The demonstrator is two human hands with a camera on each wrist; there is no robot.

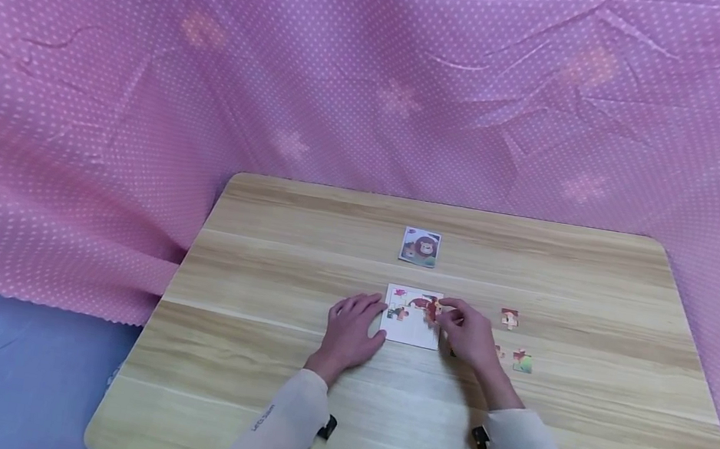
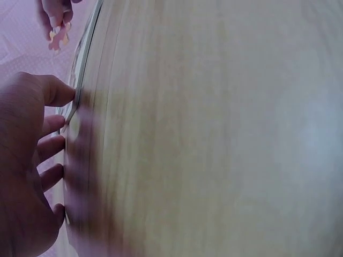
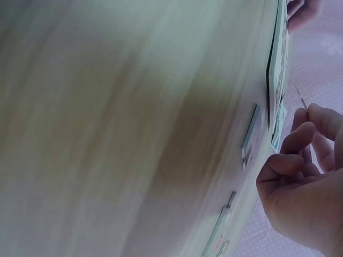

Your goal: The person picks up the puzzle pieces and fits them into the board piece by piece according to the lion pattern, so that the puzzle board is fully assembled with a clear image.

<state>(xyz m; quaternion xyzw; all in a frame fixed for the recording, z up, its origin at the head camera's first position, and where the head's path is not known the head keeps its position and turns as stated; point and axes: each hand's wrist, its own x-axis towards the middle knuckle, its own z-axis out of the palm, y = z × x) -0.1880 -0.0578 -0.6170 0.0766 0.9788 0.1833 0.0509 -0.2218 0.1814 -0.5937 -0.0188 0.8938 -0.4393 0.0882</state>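
My right hand (image 1: 470, 337) pinches a small puzzle piece (image 1: 434, 309) with brown and orange print, held above the right side of a white puzzle board (image 1: 412, 333). In the right wrist view that piece (image 3: 302, 98) shows edge-on between thumb and fingertip. Several pieces lie on the board's upper part, among them one with a pink print (image 1: 399, 293) and a dark-printed one (image 1: 397, 313). My left hand (image 1: 349, 333) rests on the table with its fingers spread, the fingertips touching the board's left edge. The left wrist view shows its thumb (image 2: 59, 92) against that edge.
Right of the board lie loose puzzle pieces, one brown and cream (image 1: 509, 319), another with green (image 1: 523, 361); others are partly hidden by my right hand. A lion picture card (image 1: 420, 247) lies behind the board. Pink dotted cloth (image 1: 364, 101) hangs behind the wooden table (image 1: 271, 258).
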